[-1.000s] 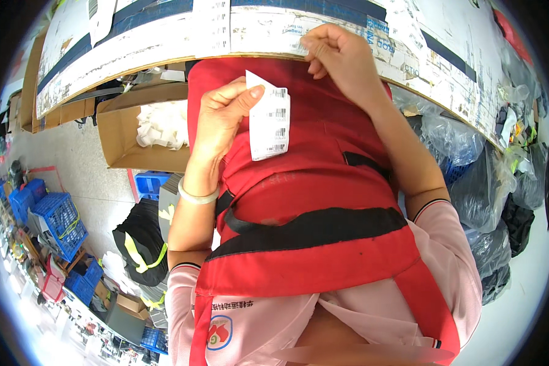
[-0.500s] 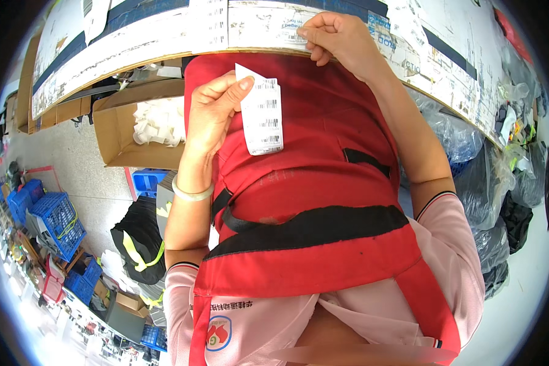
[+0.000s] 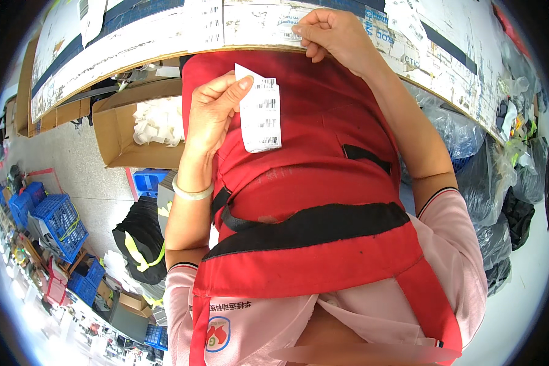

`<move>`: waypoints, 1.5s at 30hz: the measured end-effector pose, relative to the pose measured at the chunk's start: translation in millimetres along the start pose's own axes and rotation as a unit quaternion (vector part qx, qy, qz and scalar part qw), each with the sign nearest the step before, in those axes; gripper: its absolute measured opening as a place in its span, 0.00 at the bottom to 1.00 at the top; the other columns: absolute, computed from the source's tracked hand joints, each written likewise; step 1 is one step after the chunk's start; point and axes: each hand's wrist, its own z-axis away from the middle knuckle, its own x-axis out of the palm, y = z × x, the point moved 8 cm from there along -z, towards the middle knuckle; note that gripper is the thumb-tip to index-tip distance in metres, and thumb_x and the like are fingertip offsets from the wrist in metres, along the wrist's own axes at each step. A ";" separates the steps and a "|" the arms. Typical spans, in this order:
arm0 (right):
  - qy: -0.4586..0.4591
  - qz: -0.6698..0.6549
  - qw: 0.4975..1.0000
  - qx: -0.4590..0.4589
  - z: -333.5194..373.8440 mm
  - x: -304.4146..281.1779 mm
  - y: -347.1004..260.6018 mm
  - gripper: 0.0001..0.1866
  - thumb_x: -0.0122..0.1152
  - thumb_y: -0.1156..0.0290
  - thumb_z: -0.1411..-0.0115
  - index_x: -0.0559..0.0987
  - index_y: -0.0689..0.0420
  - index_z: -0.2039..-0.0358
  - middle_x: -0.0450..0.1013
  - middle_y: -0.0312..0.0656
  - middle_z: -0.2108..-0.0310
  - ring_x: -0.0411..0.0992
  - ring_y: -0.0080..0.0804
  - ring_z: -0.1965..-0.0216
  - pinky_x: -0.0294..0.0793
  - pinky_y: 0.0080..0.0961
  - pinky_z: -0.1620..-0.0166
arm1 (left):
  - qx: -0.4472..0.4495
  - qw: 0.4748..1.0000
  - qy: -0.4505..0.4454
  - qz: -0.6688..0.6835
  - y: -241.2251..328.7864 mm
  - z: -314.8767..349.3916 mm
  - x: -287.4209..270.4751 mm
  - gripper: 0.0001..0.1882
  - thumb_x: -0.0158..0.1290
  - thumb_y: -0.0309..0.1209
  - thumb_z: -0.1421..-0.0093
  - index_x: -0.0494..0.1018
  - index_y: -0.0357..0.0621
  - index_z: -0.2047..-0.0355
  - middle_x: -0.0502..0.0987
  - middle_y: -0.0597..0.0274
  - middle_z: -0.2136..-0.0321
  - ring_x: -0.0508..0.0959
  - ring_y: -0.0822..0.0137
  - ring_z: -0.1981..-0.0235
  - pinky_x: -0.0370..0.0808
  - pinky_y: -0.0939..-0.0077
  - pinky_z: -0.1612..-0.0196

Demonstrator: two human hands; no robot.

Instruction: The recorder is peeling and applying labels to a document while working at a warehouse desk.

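Observation:
My left hand pinches a white strip of barcode labels between thumb and fingers. The strip hangs over my red apron, its printed side up and its top corner folded to a point. My right hand is over the near edge of the worktable, with thumb and forefinger pinched together and the other fingers curled. Small dark print shows on the white surface by those fingertips; whether a label is between them I cannot make out. Another strip of barcode labels lies on the table, left of my right hand.
Below the table at left stands an open cardboard box with crumpled white paper scraps. Blue plastic crates and a stack of black items are farther down on the left. Clear plastic bags bulge beside the table on the right.
The view has shifted very slightly. My right hand has moved a little up and left along the table edge; my left hand keeps its pinch on the strip.

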 end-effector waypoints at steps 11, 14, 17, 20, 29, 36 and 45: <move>0.004 -0.024 1.000 0.006 5.2 2.7 -17.4 0.08 0.55 0.74 0.39 0.75 0.68 0.71 0.72 0.41 0.81 0.70 0.23 0.84 0.71 0.17 0.82 | -0.011 1.000 0.007 0.001 -3.5 -0.9 -2.2 0.09 0.55 0.28 0.39 0.78 0.36 0.61 0.79 0.66 0.72 0.75 0.81 0.75 0.70 0.89 0.72; 0.006 0.010 1.000 0.003 4.4 6.4 -19.1 0.09 0.56 0.74 0.40 0.75 0.68 0.71 0.73 0.42 0.80 0.71 0.24 0.82 0.72 0.18 0.79 | -0.015 1.000 0.012 0.009 -3.6 0.5 -1.2 0.08 0.55 0.27 0.39 0.78 0.36 0.62 0.80 0.64 0.71 0.75 0.80 0.76 0.72 0.87 0.73; 0.013 0.020 0.999 0.031 4.2 6.4 -13.9 0.09 0.57 0.73 0.39 0.76 0.68 0.71 0.73 0.41 0.79 0.71 0.23 0.81 0.72 0.17 0.79 | -0.019 1.000 0.014 0.012 -5.6 0.5 -1.3 0.08 0.55 0.27 0.39 0.78 0.36 0.62 0.80 0.64 0.72 0.76 0.80 0.76 0.73 0.86 0.72; 0.009 0.084 0.996 -0.023 3.1 2.8 -10.0 0.12 0.58 0.64 0.38 0.77 0.61 0.67 0.72 0.33 0.78 0.71 0.16 0.78 0.74 0.14 0.75 | -0.012 1.000 0.015 0.004 -4.0 0.1 1.9 0.08 0.55 0.28 0.39 0.78 0.36 0.63 0.79 0.66 0.74 0.75 0.81 0.77 0.71 0.87 0.74; 0.049 0.003 0.997 -0.061 29.6 -59.8 -9.3 0.09 0.56 0.68 0.37 0.78 0.61 0.66 0.72 0.32 0.77 0.70 0.15 0.79 0.72 0.13 0.76 | -0.012 1.000 -0.008 0.011 -4.4 3.3 -6.6 0.08 0.52 0.28 0.37 0.76 0.36 0.61 0.80 0.60 0.67 0.80 0.72 0.67 0.76 0.80 0.62; 0.300 0.130 0.945 -0.009 57.4 -218.6 59.1 0.08 0.63 0.66 0.42 0.79 0.58 0.69 0.71 0.28 0.81 0.67 0.12 0.80 0.67 0.10 0.76 | -0.002 1.000 -0.014 0.012 -0.2 -2.5 -0.7 0.10 0.53 0.31 0.37 0.76 0.36 0.62 0.80 0.60 0.68 0.80 0.72 0.68 0.77 0.79 0.62; 0.281 0.162 0.938 -0.124 64.6 -127.2 2.8 0.14 0.63 0.68 0.43 0.78 0.60 0.58 0.75 0.31 0.73 0.70 0.17 0.72 0.71 0.17 0.68 | 0.061 0.996 -0.011 -0.067 21.7 5.1 8.9 0.07 0.54 0.28 0.38 0.77 0.36 0.64 0.80 0.62 0.68 0.78 0.75 0.69 0.75 0.81 0.63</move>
